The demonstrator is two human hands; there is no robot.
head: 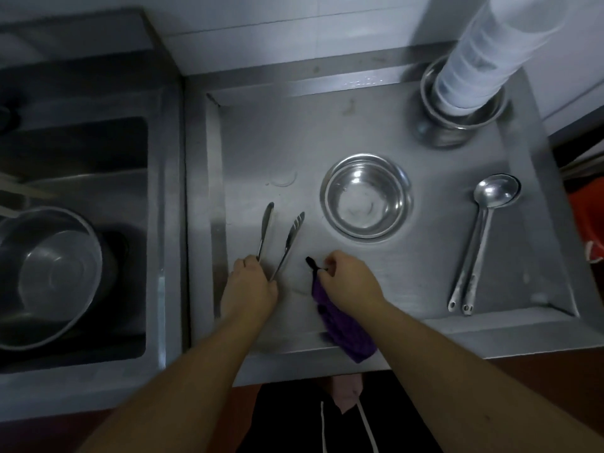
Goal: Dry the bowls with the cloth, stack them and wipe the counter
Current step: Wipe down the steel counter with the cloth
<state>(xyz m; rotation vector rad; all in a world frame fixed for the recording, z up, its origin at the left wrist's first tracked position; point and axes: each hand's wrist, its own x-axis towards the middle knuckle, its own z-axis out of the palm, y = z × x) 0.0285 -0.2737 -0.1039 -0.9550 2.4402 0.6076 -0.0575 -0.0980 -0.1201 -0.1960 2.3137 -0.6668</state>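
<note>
Stainless steel counter (376, 276), recessed as a shallow tray, fills the centre of the frame. At lower centre the left hand (250, 286) has its fingers closed on the handles of a table knife (265, 230) and a fork (289, 243), whose tips point toward the top of the frame. Just right of it, the right hand (349, 279) has its fingers pinched on the upper end of a purple cloth (343, 331); the cloth trails down across the counter's near edge. Centre frame: nested steel bowls (366, 197), upright, standing apart from both hands. Upper right: a second group of steel bowls (457, 119) carrying a tall stack of translucent cups (490, 50). Right side: two long-handled ladles (480, 240) lying side by side, touching, bowls toward the top. Left of the frame: a sink basin (81, 152) containing a large steel pot (49, 276). A ring of water (282, 178) marks the counter left of the central bowls.
</note>
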